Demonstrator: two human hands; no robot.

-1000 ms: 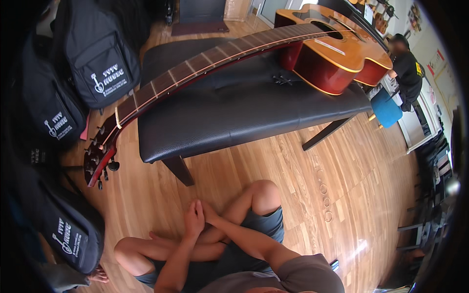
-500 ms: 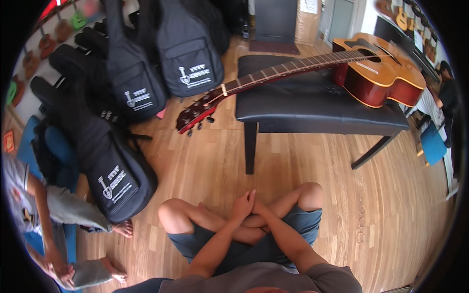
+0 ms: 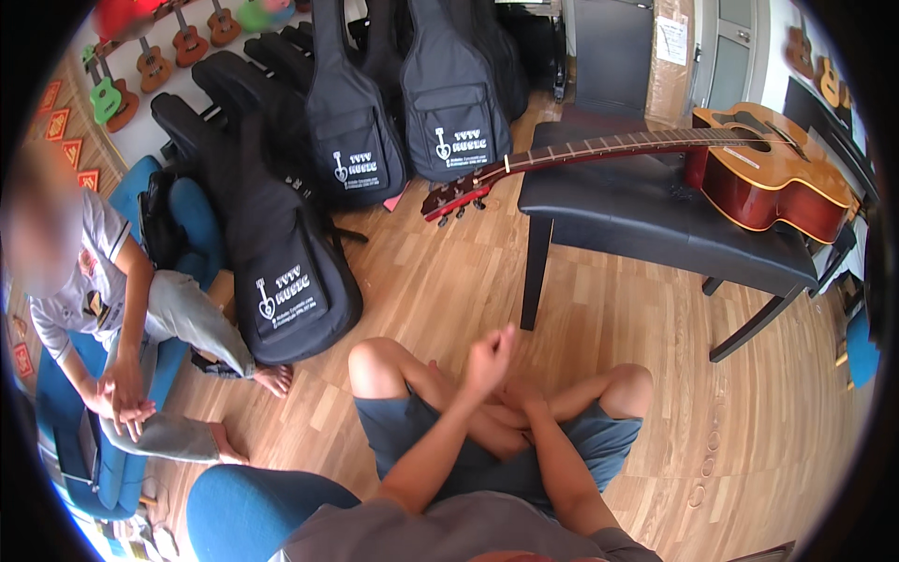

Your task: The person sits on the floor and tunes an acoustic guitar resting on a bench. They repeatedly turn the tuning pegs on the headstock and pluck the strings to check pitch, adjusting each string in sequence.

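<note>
My left hand point(image 3: 490, 363) is raised above my crossed legs, smeared by motion; its fingers point up and away, and I see no object in it. Low over my crossed shins lies my right hand point(image 3: 521, 394), its fingers partly lost against the legs. Ahead of my hands, an acoustic guitar point(image 3: 777, 173) with a light top and dark red sides rests on a black padded bench point(image 3: 646, 201). Its red headstock point(image 3: 459, 195) juts past the bench's left end. Neither hand touches the guitar.
Several black guitar bags point(image 3: 295, 281) stand at the left. A person point(image 3: 103, 272) sits on a blue chair point(image 3: 192, 225) with hands together. Small guitars point(image 3: 154, 66) hang on the back left wall. A blue chair back point(image 3: 253, 510) is beside me; a bench leg point(image 3: 537, 272) stands ahead.
My hands, clasped before, have come apart; the left has lifted and the right stays low over my legs. My view has swung left, showing more of the seated person and the wall.
</note>
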